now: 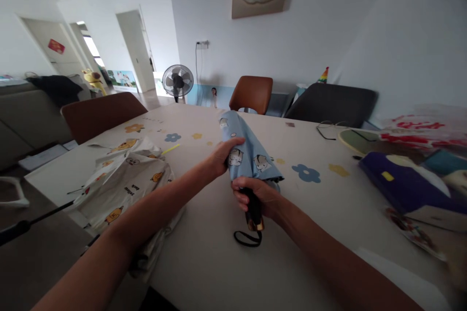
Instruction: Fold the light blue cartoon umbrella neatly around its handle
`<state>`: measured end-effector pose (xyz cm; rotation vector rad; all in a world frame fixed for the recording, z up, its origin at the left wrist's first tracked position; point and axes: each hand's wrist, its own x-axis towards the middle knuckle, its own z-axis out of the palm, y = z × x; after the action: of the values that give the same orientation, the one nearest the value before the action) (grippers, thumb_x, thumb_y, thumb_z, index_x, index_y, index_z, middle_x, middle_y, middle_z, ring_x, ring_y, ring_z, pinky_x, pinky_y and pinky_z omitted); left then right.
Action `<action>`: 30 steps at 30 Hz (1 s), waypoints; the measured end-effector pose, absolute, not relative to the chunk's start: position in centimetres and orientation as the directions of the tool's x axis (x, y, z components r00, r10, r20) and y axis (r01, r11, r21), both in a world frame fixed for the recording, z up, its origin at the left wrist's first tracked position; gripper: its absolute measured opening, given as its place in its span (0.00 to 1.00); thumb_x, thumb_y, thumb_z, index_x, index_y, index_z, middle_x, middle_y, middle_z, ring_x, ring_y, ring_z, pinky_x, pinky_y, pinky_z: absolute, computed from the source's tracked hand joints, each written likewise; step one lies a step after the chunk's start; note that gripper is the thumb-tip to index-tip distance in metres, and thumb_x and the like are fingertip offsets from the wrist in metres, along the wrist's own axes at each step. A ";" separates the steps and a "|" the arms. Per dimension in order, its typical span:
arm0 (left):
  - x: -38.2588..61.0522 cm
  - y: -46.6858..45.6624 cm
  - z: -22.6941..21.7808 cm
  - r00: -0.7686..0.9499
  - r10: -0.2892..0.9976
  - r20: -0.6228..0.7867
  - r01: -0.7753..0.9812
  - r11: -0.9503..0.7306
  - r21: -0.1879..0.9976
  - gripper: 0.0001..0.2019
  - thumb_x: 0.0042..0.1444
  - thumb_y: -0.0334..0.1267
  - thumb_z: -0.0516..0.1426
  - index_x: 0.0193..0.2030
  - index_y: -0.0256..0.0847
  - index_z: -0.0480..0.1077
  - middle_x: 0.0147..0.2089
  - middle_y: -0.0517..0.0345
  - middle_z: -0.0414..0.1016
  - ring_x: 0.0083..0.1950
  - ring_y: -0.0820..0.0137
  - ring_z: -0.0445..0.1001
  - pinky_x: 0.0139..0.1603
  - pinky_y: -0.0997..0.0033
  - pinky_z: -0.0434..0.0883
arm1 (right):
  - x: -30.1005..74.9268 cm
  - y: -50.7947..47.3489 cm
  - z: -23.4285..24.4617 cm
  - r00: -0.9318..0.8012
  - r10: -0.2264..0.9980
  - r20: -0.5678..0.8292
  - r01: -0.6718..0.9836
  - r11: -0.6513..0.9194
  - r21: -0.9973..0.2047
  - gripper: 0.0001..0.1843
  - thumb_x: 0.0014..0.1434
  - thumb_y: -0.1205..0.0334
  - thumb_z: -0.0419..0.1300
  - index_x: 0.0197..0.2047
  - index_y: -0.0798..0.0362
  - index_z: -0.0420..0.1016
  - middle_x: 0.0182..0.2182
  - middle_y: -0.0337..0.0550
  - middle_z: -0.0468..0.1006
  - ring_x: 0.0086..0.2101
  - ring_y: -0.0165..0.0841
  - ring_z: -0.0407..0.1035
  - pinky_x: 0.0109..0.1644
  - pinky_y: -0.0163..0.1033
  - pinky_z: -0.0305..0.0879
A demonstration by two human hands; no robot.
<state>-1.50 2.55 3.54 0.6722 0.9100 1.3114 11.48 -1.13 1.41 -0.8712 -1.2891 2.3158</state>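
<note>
A light blue folding umbrella (pixel 245 155) with a cartoon animal print is held over the table, its canopy gathered around the shaft. My right hand (pixel 255 194) is closed around its black handle, from which a black wrist strap (pixel 248 239) hangs in a loop. Higher up, my left hand (pixel 226 156) grips the folded canopy from the left side, thumb across the fabric. To the left of my forearm lies a second, cream umbrella (pixel 140 182) with yellow duck prints, loosely spread, its black shaft sticking out past the table edge.
Flower patterns decorate the white table (pixel 204 252). On the right are glasses (pixel 330 131), a purple packet (pixel 397 180) and a red-and-white plastic bag (pixel 423 126). Chairs stand around, one brown (pixel 251 93) and one dark (pixel 335 102). A fan (pixel 177 81) stands behind.
</note>
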 end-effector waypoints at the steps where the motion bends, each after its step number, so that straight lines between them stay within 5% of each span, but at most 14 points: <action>1: -1.5 2.4 3.6 -0.002 0.990 -0.141 -0.492 0.121 0.862 0.11 0.44 0.37 0.60 0.35 0.34 0.70 0.28 0.53 0.75 0.29 0.68 0.73 0.37 0.66 0.72 | 11.5 -1.2 1.5 -0.746 0.565 -0.353 0.011 -0.518 -0.855 0.07 0.49 0.62 0.54 0.24 0.56 0.66 0.13 0.34 0.64 0.14 0.23 0.56 0.20 0.29 0.57; 4: -1.5 2.0 3.7 -0.051 0.998 -0.035 -0.426 0.010 0.905 0.13 0.43 0.40 0.61 0.34 0.35 0.70 0.30 0.53 0.75 0.31 0.67 0.73 0.37 0.66 0.71 | 11.5 -1.4 1.5 -0.734 0.559 -0.385 0.054 -0.517 -0.854 0.09 0.49 0.60 0.53 0.26 0.57 0.69 0.15 0.39 0.69 0.17 0.26 0.62 0.21 0.30 0.58; 11: -1.1 2.5 2.8 -0.234 0.943 0.235 -0.216 -0.286 0.934 0.21 0.56 0.54 0.46 0.42 0.40 0.68 0.46 0.52 0.72 0.53 0.64 0.67 0.53 0.68 0.63 | 11.6 -1.4 1.7 -0.787 0.561 -0.258 -0.111 -0.539 -0.835 0.13 0.49 0.62 0.50 0.15 0.53 0.57 0.07 0.30 0.52 0.10 0.21 0.46 0.17 0.30 0.52; 18: -1.1 2.5 2.9 -0.514 0.777 0.364 0.220 -0.292 0.931 0.09 0.54 0.36 0.51 0.42 0.38 0.61 0.41 0.51 0.69 0.44 0.69 0.68 0.47 0.69 0.64 | 11.8 -0.6 2.4 -0.617 0.744 -0.256 -0.144 -0.427 -0.893 0.11 0.45 0.60 0.51 0.15 0.53 0.58 0.07 0.31 0.55 0.11 0.22 0.49 0.17 0.29 0.53; 24: 2.3 -0.8 4.6 -0.337 0.902 0.271 0.094 -0.254 0.963 0.18 0.47 0.42 0.59 0.45 0.40 0.64 0.45 0.50 0.70 0.45 0.66 0.69 0.46 0.67 0.65 | 11.1 -0.8 1.8 -0.377 0.898 -0.228 -0.028 -0.258 -0.966 0.09 0.40 0.64 0.55 0.13 0.54 0.60 0.07 0.36 0.61 0.11 0.26 0.56 0.14 0.31 0.53; 30: 1.6 -0.4 4.5 -0.156 0.981 0.115 -0.301 -0.158 0.941 0.18 0.44 0.43 0.61 0.41 0.36 0.70 0.40 0.49 0.74 0.41 0.63 0.72 0.42 0.65 0.69 | 11.1 -1.4 2.2 -0.448 0.852 -0.271 0.083 -0.262 -0.962 0.09 0.41 0.66 0.53 0.13 0.54 0.61 0.06 0.35 0.60 0.10 0.25 0.55 0.14 0.31 0.54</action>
<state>1.58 -0.45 4.50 0.9984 0.9954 1.5440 11.13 -1.36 2.24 -1.1682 -1.4239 1.7676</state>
